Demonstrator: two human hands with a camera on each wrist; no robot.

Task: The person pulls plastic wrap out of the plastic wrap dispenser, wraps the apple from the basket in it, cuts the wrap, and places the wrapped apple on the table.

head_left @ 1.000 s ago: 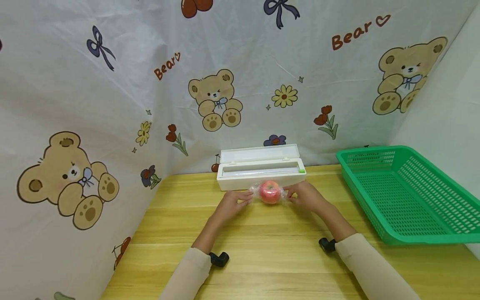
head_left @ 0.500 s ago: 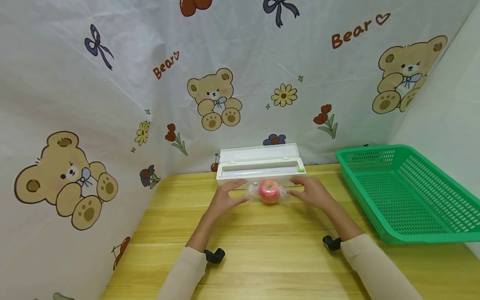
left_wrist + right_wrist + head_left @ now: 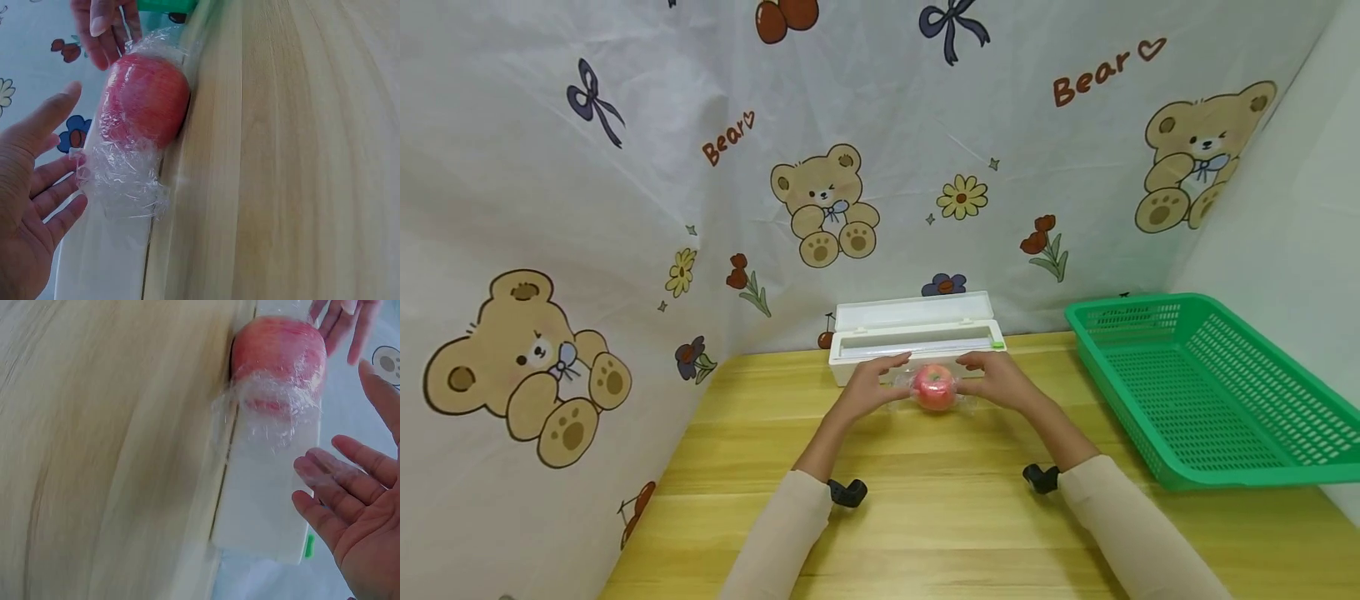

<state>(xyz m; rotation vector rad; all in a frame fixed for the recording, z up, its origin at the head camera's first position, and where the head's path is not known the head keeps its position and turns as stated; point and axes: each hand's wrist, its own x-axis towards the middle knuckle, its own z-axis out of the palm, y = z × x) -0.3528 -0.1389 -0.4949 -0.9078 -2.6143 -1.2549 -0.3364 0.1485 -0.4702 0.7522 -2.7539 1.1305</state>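
Note:
A red apple (image 3: 934, 387) wrapped in clear cling film (image 3: 122, 181) rests on the wooden table, with bunched film sticking out at both sides. On its left, my left hand (image 3: 865, 386) has its thumb and fingers spread, and the fingertips touch or nearly touch the film in the left wrist view. My right hand (image 3: 362, 506) is likewise spread on the other side, its fingers apart from the film bunch in the right wrist view. Just behind the apple stands a white cling film box (image 3: 844, 372), its lid (image 3: 917, 311) raised and a roll inside.
To the right sits a green plastic basket (image 3: 1172, 473) with mesh sides. A white cloth (image 3: 865, 100) printed with bears and flowers hangs behind the table (image 3: 925, 517) and along its left side.
A second ago both hands pinched the film ends; the fingers then spread and let go. Since half a second ago, both hands have come inward toward the apple.

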